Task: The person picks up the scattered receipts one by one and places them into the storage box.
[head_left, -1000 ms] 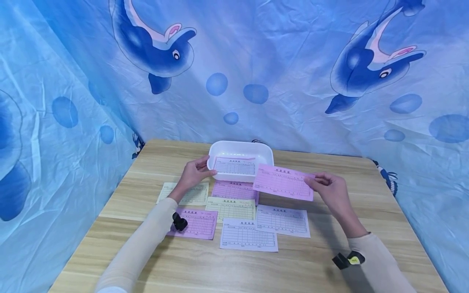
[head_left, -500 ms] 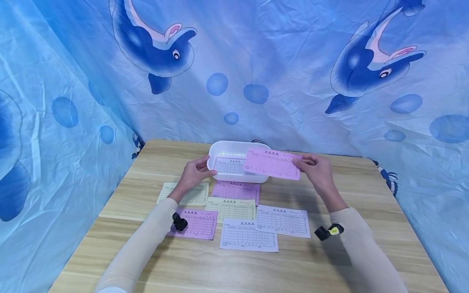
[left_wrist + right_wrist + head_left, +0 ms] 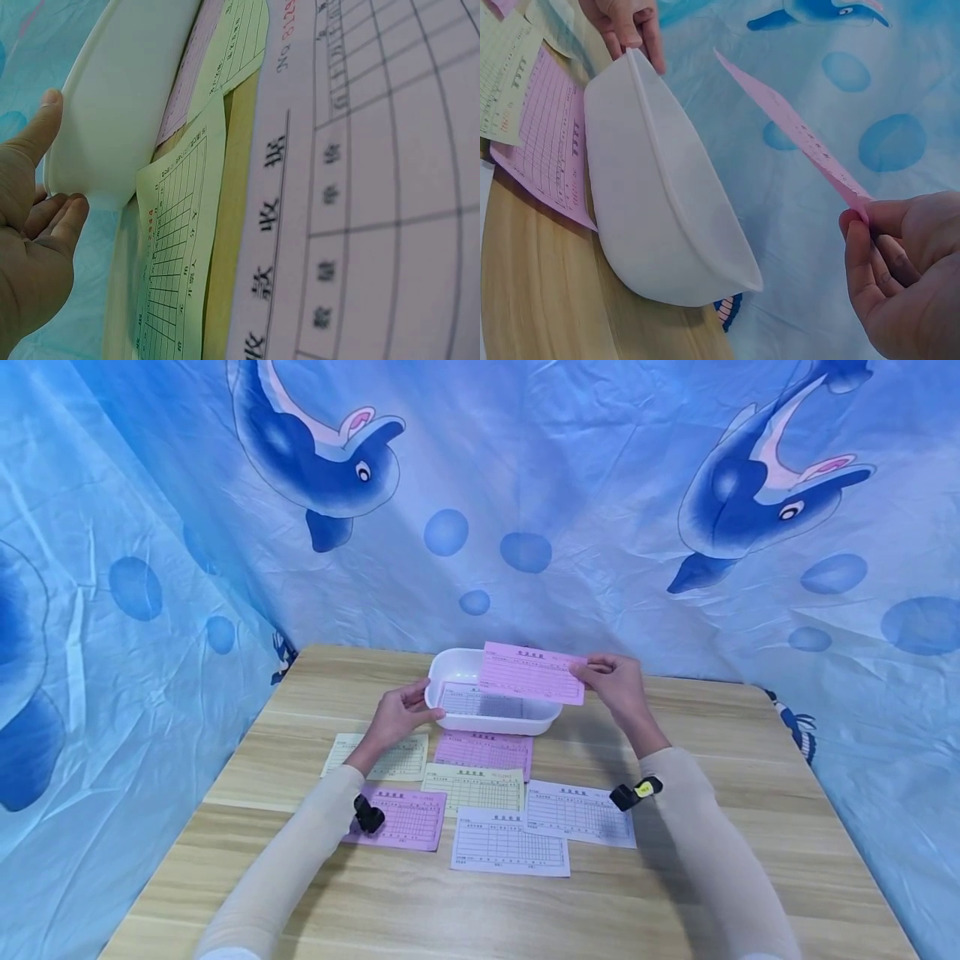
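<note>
My right hand (image 3: 617, 687) pinches a pink receipt slip (image 3: 531, 673) by its right edge, between thumb and fingers. In the head view the slip overlaps the right part of a white plastic tub (image 3: 495, 724); in the right wrist view it is up above the tub's rim. At the tub's left end my left hand (image 3: 397, 717) grips the rim, thumb on the near side (image 3: 49, 124). Inside the tub lies a white receipt slip (image 3: 468, 700), partly covered by the pink one in the head view.
On the wooden table (image 3: 510, 918) in front of the tub lie several slips: pink (image 3: 480, 752), pale yellow (image 3: 480, 785) and white (image 3: 510, 847), some overlapping. Another pink slip (image 3: 405, 818) is partly under the left sleeve. A blue dolphin-print curtain (image 3: 570, 485) hangs behind the table.
My right hand has carried the pink slip left and away from me, from beside the tub's near right corner to over the tub. The left hand has stayed at the rim.
</note>
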`<state>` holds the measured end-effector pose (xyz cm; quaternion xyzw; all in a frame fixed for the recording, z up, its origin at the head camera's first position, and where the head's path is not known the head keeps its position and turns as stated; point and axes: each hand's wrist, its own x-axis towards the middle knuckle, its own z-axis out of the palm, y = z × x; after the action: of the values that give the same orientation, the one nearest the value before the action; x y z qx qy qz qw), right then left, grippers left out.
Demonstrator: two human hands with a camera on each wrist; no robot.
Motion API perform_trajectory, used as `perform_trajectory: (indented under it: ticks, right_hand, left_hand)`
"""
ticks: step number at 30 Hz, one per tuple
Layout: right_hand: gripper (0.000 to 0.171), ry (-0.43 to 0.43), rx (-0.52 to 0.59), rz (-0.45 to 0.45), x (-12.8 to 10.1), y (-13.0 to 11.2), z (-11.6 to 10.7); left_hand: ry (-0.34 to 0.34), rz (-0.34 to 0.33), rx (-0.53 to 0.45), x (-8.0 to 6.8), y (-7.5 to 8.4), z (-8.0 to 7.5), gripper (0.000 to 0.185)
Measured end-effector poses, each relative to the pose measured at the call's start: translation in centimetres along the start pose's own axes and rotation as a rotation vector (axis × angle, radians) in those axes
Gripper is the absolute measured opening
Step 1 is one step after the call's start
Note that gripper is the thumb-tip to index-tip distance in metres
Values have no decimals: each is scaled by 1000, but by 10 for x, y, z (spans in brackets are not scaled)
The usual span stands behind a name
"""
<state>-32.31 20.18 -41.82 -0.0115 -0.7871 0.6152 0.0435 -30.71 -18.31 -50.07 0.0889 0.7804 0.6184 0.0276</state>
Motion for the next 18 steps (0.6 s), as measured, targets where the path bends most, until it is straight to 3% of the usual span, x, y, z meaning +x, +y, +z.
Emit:
perform_trajectory:
  ticks: [11, 18]
  right_hand:
    - [34, -13, 25, 6, 24, 2, 26]
    - [35, -16, -39, 1, 32, 2, 43]
  left_hand:
    - [-4, -8, 4, 0, -1, 1, 81]
    - [4, 9, 9, 0, 0, 1, 80]
